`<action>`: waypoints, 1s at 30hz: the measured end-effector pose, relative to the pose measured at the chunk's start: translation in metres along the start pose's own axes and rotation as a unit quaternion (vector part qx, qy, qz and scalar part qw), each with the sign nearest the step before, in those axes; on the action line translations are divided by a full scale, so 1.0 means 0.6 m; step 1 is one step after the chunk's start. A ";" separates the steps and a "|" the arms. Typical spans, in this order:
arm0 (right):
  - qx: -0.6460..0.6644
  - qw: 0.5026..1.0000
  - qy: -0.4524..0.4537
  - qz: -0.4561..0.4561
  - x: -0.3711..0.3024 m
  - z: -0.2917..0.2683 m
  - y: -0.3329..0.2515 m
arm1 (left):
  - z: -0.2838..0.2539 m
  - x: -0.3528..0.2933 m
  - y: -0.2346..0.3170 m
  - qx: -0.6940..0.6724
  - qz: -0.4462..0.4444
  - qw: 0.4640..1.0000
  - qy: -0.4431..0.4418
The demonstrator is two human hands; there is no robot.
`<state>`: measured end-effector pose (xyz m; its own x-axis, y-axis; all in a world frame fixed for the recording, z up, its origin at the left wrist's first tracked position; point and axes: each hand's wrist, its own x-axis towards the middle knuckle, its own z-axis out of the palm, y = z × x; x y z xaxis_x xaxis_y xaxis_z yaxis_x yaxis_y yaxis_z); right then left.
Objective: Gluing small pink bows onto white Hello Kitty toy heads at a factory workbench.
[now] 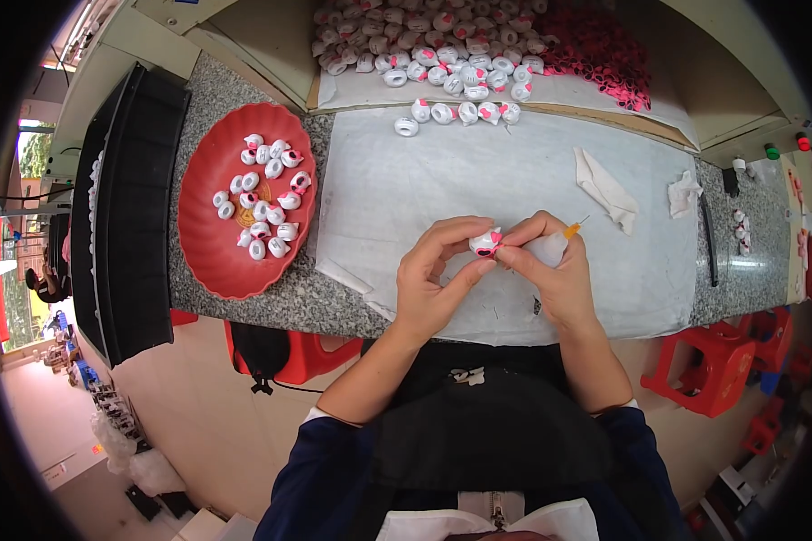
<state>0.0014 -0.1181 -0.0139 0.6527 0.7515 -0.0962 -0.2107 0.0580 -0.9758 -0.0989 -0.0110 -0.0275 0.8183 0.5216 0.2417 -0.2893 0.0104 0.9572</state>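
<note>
Between the thumb and fingers of my left hand (429, 284) is a small white toy head (483, 241) with a pink bow and pink glasses-like trim. My right hand (568, 284) has its thumb and index fingertips against the pink trim on the head's right side. Tucked in that same hand is a translucent squeeze bottle (548, 251), its orange needle tip (573, 231) pointing up and right, away from the head. Both hands are closed, above a white sheet (379, 198) on the bench.
At the left, a red scalloped tray (198, 243) holds several white heads. A shelf at the back carries a heap of white heads (451, 63) beside a pile of pink glasses-shaped pieces (604, 63). A folded cloth (607, 191) lies to the right; red stools (708, 365) stand below the bench.
</note>
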 end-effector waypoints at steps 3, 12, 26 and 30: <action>-0.043 0.997 0.026 -0.062 0.001 0.002 0.014 | -0.005 0.001 0.004 -0.105 -0.064 0.992 0.001; -0.051 0.995 -0.071 -0.038 -0.002 0.006 -0.005 | -0.013 -0.003 0.000 -0.209 -0.116 0.970 -0.039; 0.065 0.995 -0.077 0.023 -0.002 -0.003 -0.004 | -0.012 0.000 0.007 -0.180 -0.126 0.974 -0.048; 0.040 0.997 -0.063 0.027 -0.004 -0.001 -0.006 | -0.010 -0.003 0.002 -0.134 -0.102 0.985 -0.029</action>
<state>0.0011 -0.1202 -0.0100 0.5433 0.8311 -0.1189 -0.3035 0.0624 -0.9508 -0.1038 -0.0070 -0.0277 0.8979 0.4354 0.0649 -0.2305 0.3395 0.9119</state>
